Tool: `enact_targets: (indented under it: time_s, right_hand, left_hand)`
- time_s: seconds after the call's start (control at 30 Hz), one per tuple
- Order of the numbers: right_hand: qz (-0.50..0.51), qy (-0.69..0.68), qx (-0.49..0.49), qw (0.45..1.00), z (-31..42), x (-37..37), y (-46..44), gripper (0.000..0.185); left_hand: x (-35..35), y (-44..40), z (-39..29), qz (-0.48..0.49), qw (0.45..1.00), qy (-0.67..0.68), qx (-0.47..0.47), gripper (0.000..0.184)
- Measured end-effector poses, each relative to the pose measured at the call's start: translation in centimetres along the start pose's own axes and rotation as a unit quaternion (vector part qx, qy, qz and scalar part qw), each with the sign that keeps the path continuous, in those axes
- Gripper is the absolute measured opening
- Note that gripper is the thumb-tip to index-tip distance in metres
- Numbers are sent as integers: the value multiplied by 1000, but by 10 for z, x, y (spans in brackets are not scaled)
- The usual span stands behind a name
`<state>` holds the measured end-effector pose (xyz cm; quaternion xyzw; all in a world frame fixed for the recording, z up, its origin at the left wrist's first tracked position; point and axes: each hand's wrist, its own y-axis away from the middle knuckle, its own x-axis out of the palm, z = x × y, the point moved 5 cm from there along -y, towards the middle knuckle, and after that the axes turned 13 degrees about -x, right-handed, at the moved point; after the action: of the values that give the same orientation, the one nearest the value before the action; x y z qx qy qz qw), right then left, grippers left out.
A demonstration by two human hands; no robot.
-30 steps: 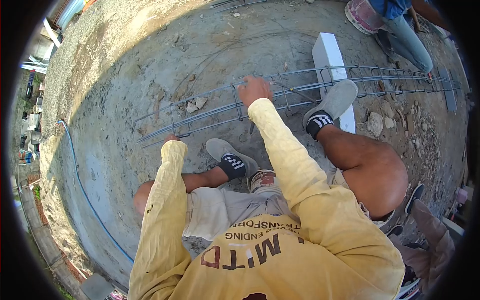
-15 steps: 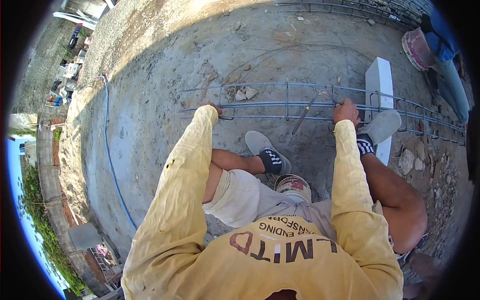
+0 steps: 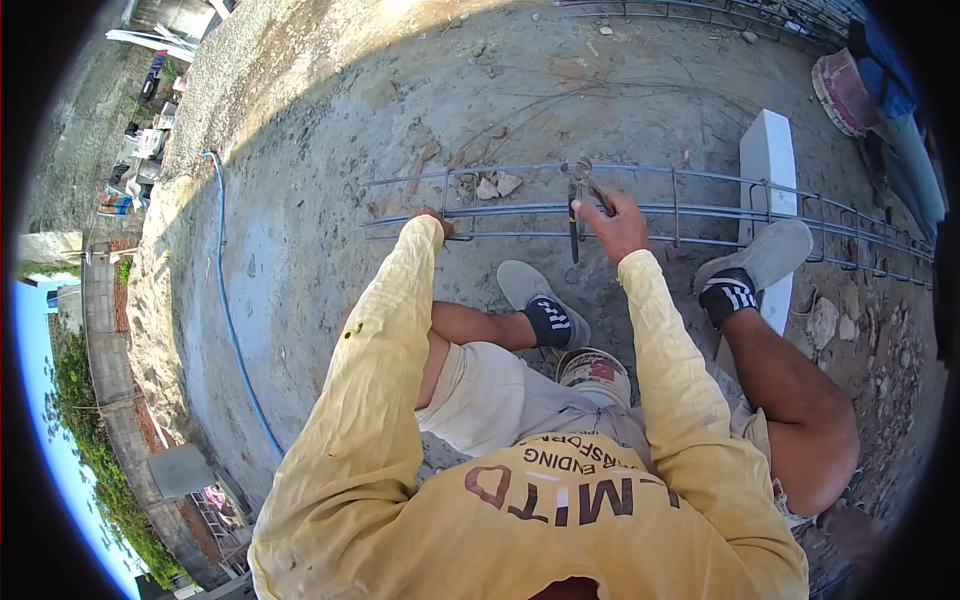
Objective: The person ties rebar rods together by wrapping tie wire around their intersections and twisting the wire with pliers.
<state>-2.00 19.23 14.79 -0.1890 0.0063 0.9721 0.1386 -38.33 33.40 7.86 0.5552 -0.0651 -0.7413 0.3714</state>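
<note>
A long rebar cage (image 3: pixel 520 209) of thin steel bars and square stirrups lies across in front of me. My left hand (image 3: pixel 434 222) is closed on its bars by the stirrup near the left end; the sleeve partly covers the fingers. In my right hand (image 3: pixel 617 226) is a pair of pincers (image 3: pixel 577 178), with the jaws up over the top bar and one dark handle standing away from the palm. The right hand is above the middle bars, left of a stirrup (image 3: pixel 676 205).
A white block (image 3: pixel 765 150) props the cage at the right, beside my shoe (image 3: pixel 770 255). A small bucket (image 3: pixel 595 372) stands between my legs. Stones (image 3: pixel 497 186) lie behind the bars. A blue hose (image 3: pixel 222 290) runs along the left. A pink bucket (image 3: pixel 845 92) and another person's leg are at far right.
My right hand has moved left along the cage with the pincers, from the right stirrup to the middle one. The pincers have turned more upright. My left hand stays at the left end.
</note>
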Motion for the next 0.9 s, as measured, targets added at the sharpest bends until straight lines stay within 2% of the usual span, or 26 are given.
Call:
enact_targets:
  time_s: [0.1, 0.13, 0.17, 0.23, 0.3, 0.37, 0.43, 0.47, 0.53, 0.63, 0.7, 0.73, 0.77, 0.83, 0.87, 0.9]
  right_hand:
    - [36, -203, 21, 978, 2, 31, 7, 61]
    - [92, -266, 91, 955, 2, 39, 12, 55]
    - [145, -325, 159, 921, 4, 43, 18, 50]
    - [218, -427, 219, 850, 17, 54, 27, 41]
    - [261, -515, 203, 791, 31, 64, 32, 34]
    - [279, -492, 212, 797, 40, 72, 37, 26]
    - [300, -453, 238, 805, 45, 80, 46, 24]
    - [351, -380, 248, 819, 41, 85, 51, 24]
    - [447, -225, 261, 825, 26, 96, 62, 26]
    - [503, -97, 251, 821, 4, 119, 86, 24]
    - [481, -114, 294, 818, -3, 132, 93, 22]
    - [470, -123, 314, 815, -8, 141, 97, 22]
    - [392, -208, 357, 822, -24, 160, 105, 33]
    - [245, -291, 362, 851, -10, 172, 109, 37]
    - [168, -329, 362, 856, -1, 177, 108, 39]
    - [149, -349, 356, 854, 7, 184, 106, 51]
  left_hand:
    - [10, -16, 0, 3, 1000, -9, -1, 47]
    - [11, -19, 0, -4, 1000, -5, 3, 48]
    - [13, -22, -1, -12, 1000, -2, 8, 50]
    - [11, -19, -4, -13, 1000, -4, 8, 49]
    - [11, -19, -2, -39, 999, 9, 13, 44]
    - [14, -20, 2, -90, 995, 39, 25, 38]
    - [10, -20, 2, 1, 999, 21, 37, 48]
    - [6, -22, 2, 46, 998, 12, 43, 53]
    - [16, -39, 2, 75, 996, -3, 49, 56]
    - [19, -41, 1, 89, 995, -21, 51, 51]
    - [35, -56, -2, 35, 985, -112, 128, 49]
    - [38, -60, 0, 27, 986, -103, 129, 44]
    - [41, -63, 2, 19, 987, -94, 130, 38]
    - [36, -57, 5, 41, 997, 34, 59, 23]
    - [35, -52, 5, 54, 997, 28, 54, 21]
    - [31, -45, 4, 66, 996, 22, 48, 22]
